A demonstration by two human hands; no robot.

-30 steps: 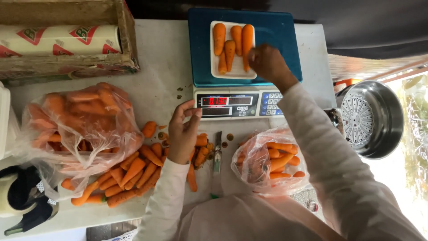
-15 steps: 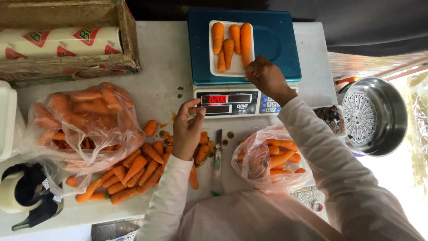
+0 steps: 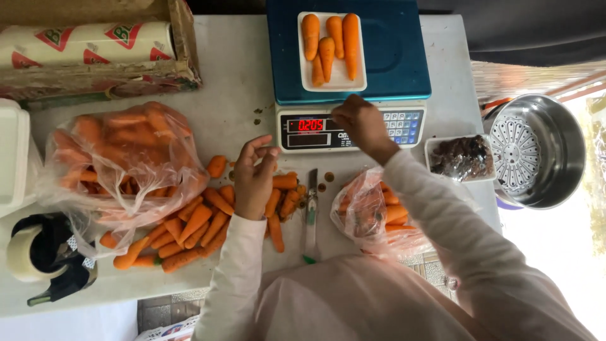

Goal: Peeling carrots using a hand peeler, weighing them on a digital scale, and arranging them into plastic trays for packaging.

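Observation:
A blue digital scale (image 3: 391, 69) stands at the far middle of the white table (image 3: 233, 82). On it rests a white tray (image 3: 356, 82) holding several carrots (image 3: 327, 47). My right hand (image 3: 356, 123) hovers over the scale's front panel beside its red display (image 3: 310, 125), fingers curled, with nothing visible in it. My left hand (image 3: 254, 177) is raised over a loose pile of carrots (image 3: 196, 224), fingers apart and empty. A small knife (image 3: 311, 215) lies between the pile and a small clear bag of carrots (image 3: 372, 211).
A big clear bag of carrots (image 3: 120, 158) lies at the left. A cardboard box with a roll of wrap (image 3: 88, 47) sits at the far left. A tape dispenser (image 3: 44, 256) sits at the near left. A tub of dark pieces (image 3: 462, 158) and a steel pot (image 3: 536, 148) are at the right.
My right hand has drawn back from the tray of carrots down to the scale's front panel. My left hand has stayed over the loose carrots.

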